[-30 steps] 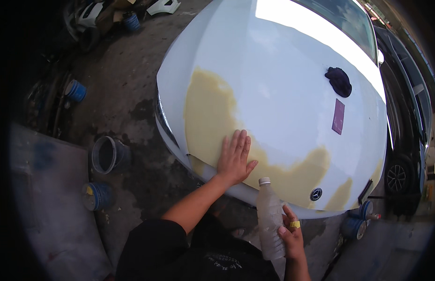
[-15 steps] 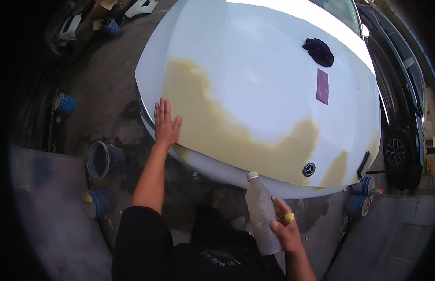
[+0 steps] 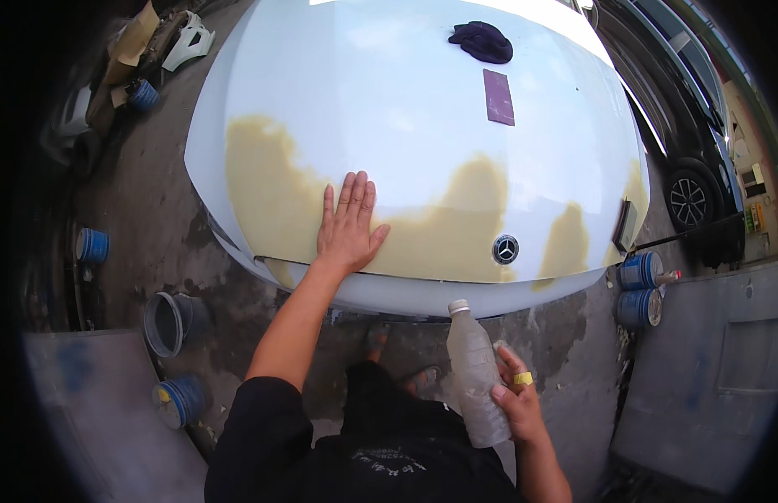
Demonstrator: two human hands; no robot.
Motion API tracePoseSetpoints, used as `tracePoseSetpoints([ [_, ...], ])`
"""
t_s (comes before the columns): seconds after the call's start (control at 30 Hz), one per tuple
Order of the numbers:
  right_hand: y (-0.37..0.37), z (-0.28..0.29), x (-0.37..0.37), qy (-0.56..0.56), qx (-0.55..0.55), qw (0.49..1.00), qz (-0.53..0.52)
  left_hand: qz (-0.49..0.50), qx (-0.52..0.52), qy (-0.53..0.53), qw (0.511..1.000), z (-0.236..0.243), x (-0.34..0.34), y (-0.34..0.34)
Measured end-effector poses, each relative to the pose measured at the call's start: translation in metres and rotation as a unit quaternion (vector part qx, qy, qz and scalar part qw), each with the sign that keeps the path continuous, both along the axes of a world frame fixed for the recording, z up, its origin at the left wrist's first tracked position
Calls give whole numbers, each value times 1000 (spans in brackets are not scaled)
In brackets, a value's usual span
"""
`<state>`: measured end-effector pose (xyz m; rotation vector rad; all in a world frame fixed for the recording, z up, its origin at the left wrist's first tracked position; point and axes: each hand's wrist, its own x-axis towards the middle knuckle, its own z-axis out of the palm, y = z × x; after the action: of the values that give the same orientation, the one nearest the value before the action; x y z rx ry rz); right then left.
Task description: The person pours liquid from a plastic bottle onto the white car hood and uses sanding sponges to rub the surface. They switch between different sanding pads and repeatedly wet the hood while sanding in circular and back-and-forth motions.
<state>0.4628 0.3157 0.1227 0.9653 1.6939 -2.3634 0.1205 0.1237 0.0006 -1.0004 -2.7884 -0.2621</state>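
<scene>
My left hand point(image 3: 350, 228) lies flat on the front part of a white car hood point(image 3: 380, 75), fingers stretched toward the windshield. Beneath and around it, yellowish patches of filler or primer point(image 3: 263, 180) spread along the front edge. In front of the hood, my right hand point(image 3: 518, 398) is wrapped round a cloudy plastic bottle point(image 3: 475, 377) with a white cap, held nearly upright; yellow tape circles one finger. Farther up the hood lie a purple sheet of sandpaper point(image 3: 498, 97) and a dark crumpled cloth point(image 3: 482, 42). A round badge point(image 3: 505, 249) sits near the front edge.
A dark block point(image 3: 625, 225) rests at the hood's right front corner. Blue cans point(image 3: 640, 272) stand by that corner. On the left floor are a grey bucket point(image 3: 164, 324) and more blue cans point(image 3: 181, 401). A black car point(image 3: 686, 126) is parked at the right.
My left hand has slid right along the hood from its left front edge to the yellowish patch nearer the middle. The view has shifted; the bottle stays in my right hand.
</scene>
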Motion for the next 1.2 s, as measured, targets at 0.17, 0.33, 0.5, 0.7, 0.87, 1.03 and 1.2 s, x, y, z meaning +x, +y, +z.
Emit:
tracePoseSetpoints([
  [0.17, 4, 0, 22, 14, 8, 999, -51, -119, -78, -63, 988, 16, 73, 113],
  [0.33, 1, 4, 14, 23, -38, 997, -57, -115, -47, -27, 992, -1, 85, 124],
  [0.5, -4, 3, -11, 14, -20, 1000, 7, -108, -1, -63, 992, -8, 61, 54],
  [0.7, -17, -5, -31, 5, -38, 997, 62, 76, 37, 38, 996, -38, -5, -119],
  [0.87, -22, -7, -34, 9, -36, 998, 55, 156, 76, 48, 984, -51, -16, -135],
  [1.03, -14, -13, -19, -3, -27, 1000, -1, -37, 31, -48, 998, -17, 46, 15],
  [1.2, -12, 7, -16, -6, 1, 997, -72, -142, 2, -28, 989, -11, 100, 131],
])
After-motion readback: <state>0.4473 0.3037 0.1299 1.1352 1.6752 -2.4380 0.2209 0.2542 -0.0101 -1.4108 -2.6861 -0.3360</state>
